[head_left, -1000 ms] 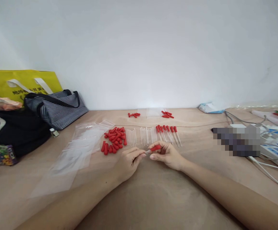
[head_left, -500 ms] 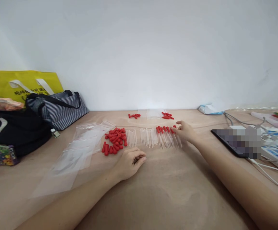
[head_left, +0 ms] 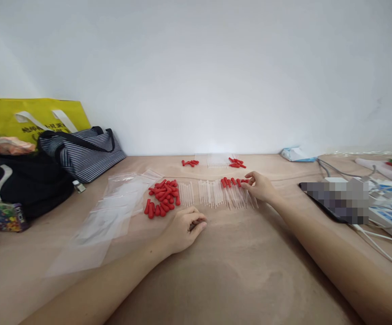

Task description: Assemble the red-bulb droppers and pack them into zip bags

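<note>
My right hand (head_left: 257, 186) is at the right end of a row of droppers, clear thin tubes (head_left: 234, 198) topped with red rubber bulbs (head_left: 232, 181). Its thumb and index finger close on the last red bulb, which they partly hide. My left hand (head_left: 186, 229) rests loosely curled on the table, thumb near the bent fingers, with nothing visible in it. Beyond it lies a pile of loose red rubber bulbs (head_left: 163, 196). Between that pile and the capped droppers, bare clear tubes (head_left: 209, 193) lie side by side in two groups.
Clear plastic bags (head_left: 103, 221) lie left of the pile. At the back are small red bulbs (head_left: 191, 163) and more thin droppers (head_left: 237, 162). A striped bag (head_left: 84, 151) and black bag (head_left: 43, 189) stand left. A phone (head_left: 320, 205), cables and a tissue pack (head_left: 297, 154) lie right.
My right hand has drawn in slightly, and its raised index finger has come down toward the thumb at the last red bulb. My left hand stays in place.
</note>
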Available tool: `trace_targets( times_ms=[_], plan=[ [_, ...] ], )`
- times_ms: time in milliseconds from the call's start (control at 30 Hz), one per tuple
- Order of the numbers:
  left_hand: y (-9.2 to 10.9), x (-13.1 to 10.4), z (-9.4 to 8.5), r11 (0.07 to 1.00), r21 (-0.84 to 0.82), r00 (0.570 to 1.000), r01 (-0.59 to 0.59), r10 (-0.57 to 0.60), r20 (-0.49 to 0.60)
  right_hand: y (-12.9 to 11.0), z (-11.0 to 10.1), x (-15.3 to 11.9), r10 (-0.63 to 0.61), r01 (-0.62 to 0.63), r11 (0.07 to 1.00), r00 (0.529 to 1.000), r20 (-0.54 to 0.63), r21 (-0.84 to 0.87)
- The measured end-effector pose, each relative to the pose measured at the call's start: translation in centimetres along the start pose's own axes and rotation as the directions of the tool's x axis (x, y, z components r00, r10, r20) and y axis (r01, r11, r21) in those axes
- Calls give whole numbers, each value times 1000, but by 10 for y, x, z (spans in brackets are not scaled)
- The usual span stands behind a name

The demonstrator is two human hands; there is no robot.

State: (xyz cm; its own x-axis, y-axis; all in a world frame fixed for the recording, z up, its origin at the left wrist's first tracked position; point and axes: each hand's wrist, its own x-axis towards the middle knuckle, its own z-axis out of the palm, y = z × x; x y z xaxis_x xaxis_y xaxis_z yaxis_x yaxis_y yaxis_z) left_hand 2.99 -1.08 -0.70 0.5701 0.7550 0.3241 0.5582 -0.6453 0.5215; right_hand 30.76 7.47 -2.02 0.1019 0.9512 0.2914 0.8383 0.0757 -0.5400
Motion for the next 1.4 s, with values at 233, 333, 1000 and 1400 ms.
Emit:
trace_targets(
  times_ms=[233, 333, 1000, 1400],
  plan=[
    [-1, 0, 1, 1000, -15, 1000, -10, 9, -9, -2, -3, -1, -29, 26, 995, 999, 33, 97],
    [-2, 0, 2, 1000, -14, 1000, -11, 11, -4, -2, -3, 0, -55, 42, 987, 996, 76, 155],
    [-13, 1, -7, 931, 355, 976, 87, -7, -219, -33, -5, -4, 7, 69, 948, 972, 237, -310],
    [-38, 8, -28, 596, 771, 960, 224, 2, -281, -27, 18, 1, 52, 5, 964, 977, 208, -267]
  ],
)
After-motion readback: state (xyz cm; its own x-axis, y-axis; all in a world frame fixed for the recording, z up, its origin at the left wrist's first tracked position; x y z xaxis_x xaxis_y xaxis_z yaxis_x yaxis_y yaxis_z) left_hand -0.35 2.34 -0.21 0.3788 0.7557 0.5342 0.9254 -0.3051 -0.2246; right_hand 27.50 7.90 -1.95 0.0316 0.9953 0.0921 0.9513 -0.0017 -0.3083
